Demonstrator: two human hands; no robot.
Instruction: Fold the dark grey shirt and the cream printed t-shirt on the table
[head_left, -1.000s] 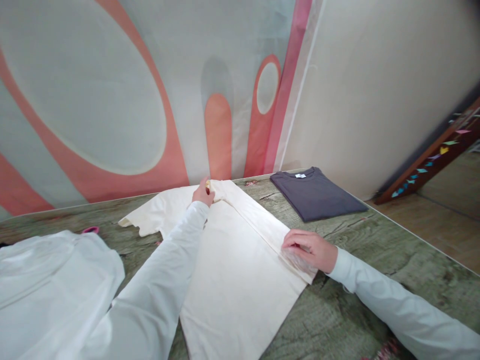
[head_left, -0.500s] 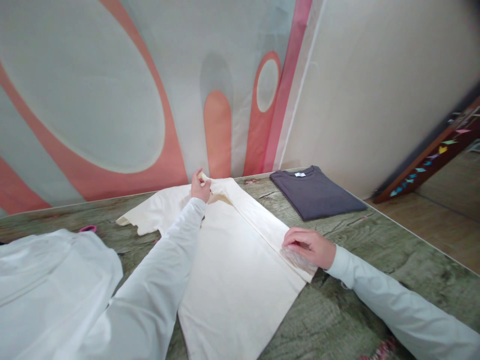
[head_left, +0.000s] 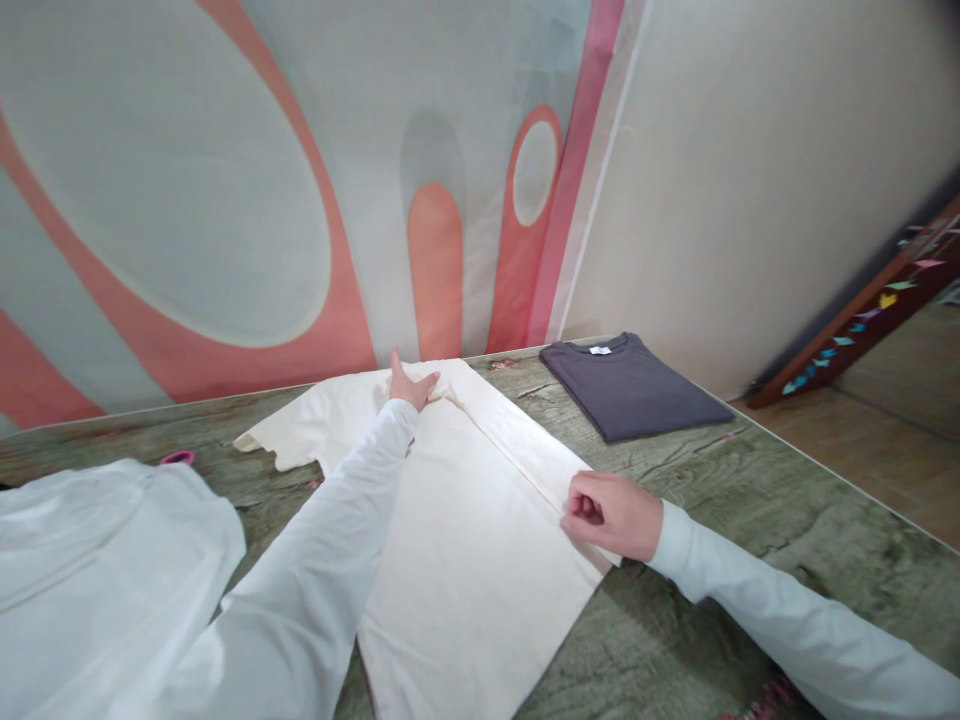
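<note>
A cream T-shirt [head_left: 480, 540] lies spread on the table, its right side folded inward in a long strip. My left hand [head_left: 409, 386] rests flat at the collar end, thumb and forefinger spread apart. At the lower part of the folded strip, my right hand [head_left: 615, 512] is closed, with fingers curled and thumb drawn in at the cloth. The fabric under its palm is hidden. A sleeve of the shirt stretches out to the left, past my left forearm.
A neatly folded dark grey T-shirt [head_left: 634, 392] lies at the back right of the wood-patterned table [head_left: 847, 520]. White cloth [head_left: 112, 580] is heaped at the left, beside a small pink ring-shaped object [head_left: 178, 457]. The wall [head_left: 442, 80] stands directly behind the table.
My left hand has let go of the raised collar edge, which now lies flat, and its fingers have spread. The right hand's fingers have curled in near the strip's lower end.
</note>
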